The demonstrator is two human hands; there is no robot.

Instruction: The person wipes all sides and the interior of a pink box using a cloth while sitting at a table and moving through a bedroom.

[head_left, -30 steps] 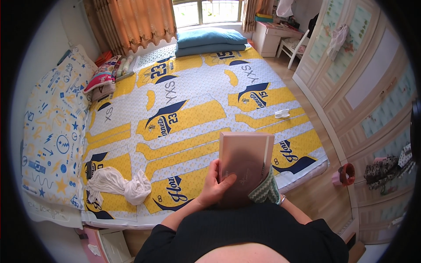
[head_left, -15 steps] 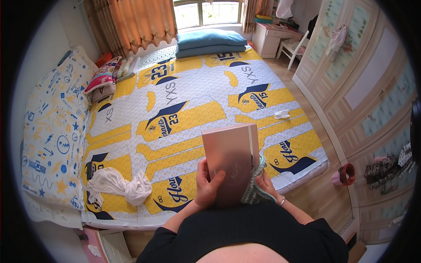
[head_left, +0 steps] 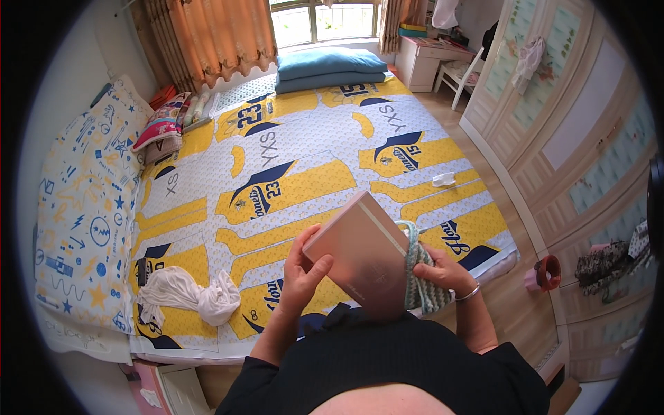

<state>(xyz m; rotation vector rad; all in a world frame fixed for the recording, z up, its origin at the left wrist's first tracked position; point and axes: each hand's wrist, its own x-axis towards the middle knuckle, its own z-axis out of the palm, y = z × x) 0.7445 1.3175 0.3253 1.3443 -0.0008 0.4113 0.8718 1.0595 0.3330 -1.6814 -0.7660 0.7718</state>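
A pink notebook (head_left: 360, 249) with a pale strip along its far right edge is held tilted in front of my body. My left hand (head_left: 301, 277) grips its left corner, thumb on the cover and fingers behind. At the notebook's right side, my right hand (head_left: 446, 273) is closed on a green-and-white striped knitted cloth (head_left: 423, 296). The cloth lies bunched against the notebook's edge. Whether my right fingers also touch the notebook is hidden.
Below is a bed with a yellow-and-white patterned sheet (head_left: 304, 187). On it lie a white crumpled cloth (head_left: 187, 294), a small white item (head_left: 443, 180) and folded blue bedding (head_left: 332, 68). A red-and-pink bin (head_left: 543, 275) stands on the floor to the right.
The notebook has turned, its top leaning to the left. My left hand has shifted left to its corner, and my right hand has risen with the knitted cloth.
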